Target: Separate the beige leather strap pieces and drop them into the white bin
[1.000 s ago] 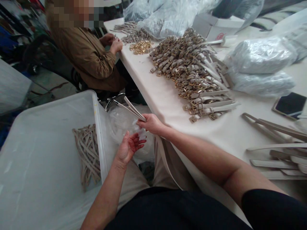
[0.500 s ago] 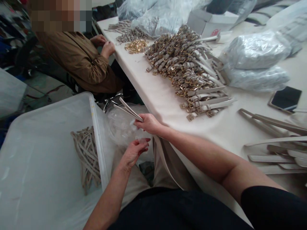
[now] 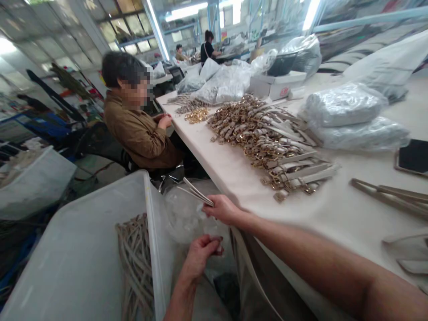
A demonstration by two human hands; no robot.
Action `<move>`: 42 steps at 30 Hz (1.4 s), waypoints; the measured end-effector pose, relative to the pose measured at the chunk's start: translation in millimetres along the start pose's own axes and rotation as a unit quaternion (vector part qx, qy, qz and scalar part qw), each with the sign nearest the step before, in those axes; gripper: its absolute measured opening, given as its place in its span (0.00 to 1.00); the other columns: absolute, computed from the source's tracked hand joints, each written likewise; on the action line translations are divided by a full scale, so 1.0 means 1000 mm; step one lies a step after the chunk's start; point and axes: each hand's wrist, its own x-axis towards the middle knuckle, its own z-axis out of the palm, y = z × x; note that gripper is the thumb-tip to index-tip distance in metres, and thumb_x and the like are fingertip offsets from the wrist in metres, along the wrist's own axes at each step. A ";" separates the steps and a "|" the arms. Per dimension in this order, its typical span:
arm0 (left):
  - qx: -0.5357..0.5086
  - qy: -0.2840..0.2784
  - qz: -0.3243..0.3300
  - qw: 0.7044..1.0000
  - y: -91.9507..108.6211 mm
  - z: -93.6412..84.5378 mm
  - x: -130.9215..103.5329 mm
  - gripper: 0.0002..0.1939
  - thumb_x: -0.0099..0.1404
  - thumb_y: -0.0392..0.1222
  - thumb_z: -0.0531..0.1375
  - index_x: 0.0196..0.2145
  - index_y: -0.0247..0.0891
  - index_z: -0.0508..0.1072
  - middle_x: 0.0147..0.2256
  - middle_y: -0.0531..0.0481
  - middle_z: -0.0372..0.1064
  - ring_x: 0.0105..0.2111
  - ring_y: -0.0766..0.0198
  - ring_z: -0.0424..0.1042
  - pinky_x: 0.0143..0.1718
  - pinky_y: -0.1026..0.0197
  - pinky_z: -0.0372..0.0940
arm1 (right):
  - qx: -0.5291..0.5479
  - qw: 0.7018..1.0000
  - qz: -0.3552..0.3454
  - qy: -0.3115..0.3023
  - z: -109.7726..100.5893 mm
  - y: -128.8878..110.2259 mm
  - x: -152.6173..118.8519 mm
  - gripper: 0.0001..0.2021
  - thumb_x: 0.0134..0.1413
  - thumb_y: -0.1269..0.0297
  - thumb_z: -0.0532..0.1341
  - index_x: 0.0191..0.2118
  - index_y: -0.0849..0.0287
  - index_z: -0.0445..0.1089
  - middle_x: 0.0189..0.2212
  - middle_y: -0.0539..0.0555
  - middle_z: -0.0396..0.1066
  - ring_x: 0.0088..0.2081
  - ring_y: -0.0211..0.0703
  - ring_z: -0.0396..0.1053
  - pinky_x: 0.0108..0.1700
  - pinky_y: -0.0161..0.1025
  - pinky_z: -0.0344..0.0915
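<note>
My right hand [image 3: 223, 209], beside the table's near edge, is closed around a few thin pale straps [image 3: 196, 192] that stick out to the left. Lower down, my left hand [image 3: 201, 255] has thumb and fingers pinched together. Something small and whitish may show at its fingertips, but I cannot make it out. A clear plastic bag [image 3: 179, 218] lies below and behind the hands. To the left, a translucent plastic bin [image 3: 150, 227] holds a heap of grey-beige strips [image 3: 135, 263].
A white table [image 3: 230, 174] carries a large pile of buckled straps [image 3: 254, 133], gold metal pieces [image 3: 197, 115], plastic-wrapped packs [image 3: 347, 107], a phone [image 3: 413, 156] and loose straps [image 3: 391, 194]. A co-worker in a brown jacket [image 3: 133, 129] sits at the far left table edge.
My view has tilted up, so the table and bin sit lower in the picture and the room behind shows. Both hands keep nearly the same pose, the right still with the straps.
</note>
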 end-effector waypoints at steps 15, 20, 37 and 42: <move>-0.221 0.062 0.017 0.973 0.011 0.002 0.001 0.21 0.37 0.43 0.80 0.25 0.30 0.77 0.23 0.50 0.74 0.25 0.68 0.71 0.32 0.65 0.68 | 0.079 0.995 0.000 -0.053 -0.001 -0.005 -0.002 0.09 0.65 0.60 0.59 0.38 0.61 0.70 0.29 0.51 0.76 0.26 0.35 0.68 0.22 0.26 0.62; -0.332 0.164 0.067 0.927 0.034 -0.025 0.012 0.20 0.44 0.43 0.79 0.25 0.34 0.72 0.25 0.54 0.74 0.26 0.70 0.72 0.33 0.66 0.70 | 0.161 0.981 -0.012 -0.109 -0.003 -0.010 -0.011 0.18 0.69 0.52 0.48 0.43 0.62 0.66 0.31 0.56 0.75 0.28 0.39 0.68 0.20 0.30 0.67; -0.542 0.243 0.078 0.801 0.082 -0.057 0.016 0.16 0.76 0.38 0.53 0.31 0.34 0.73 0.24 0.54 0.73 0.22 0.71 0.72 0.25 0.68 0.69 | 0.170 0.984 -0.023 -0.038 0.008 -0.003 -0.010 0.17 0.50 0.53 0.65 0.40 0.61 0.75 0.28 0.55 0.77 0.29 0.42 0.73 0.25 0.33 0.64; -0.551 0.237 0.065 0.798 0.081 -0.053 0.015 0.17 0.76 0.39 0.53 0.30 0.34 0.74 0.23 0.54 0.72 0.21 0.70 0.71 0.25 0.67 0.70 | 0.039 0.993 -0.111 0.028 0.009 -0.004 -0.016 0.10 0.55 0.59 0.63 0.39 0.57 0.76 0.29 0.52 0.78 0.31 0.42 0.75 0.35 0.36 0.67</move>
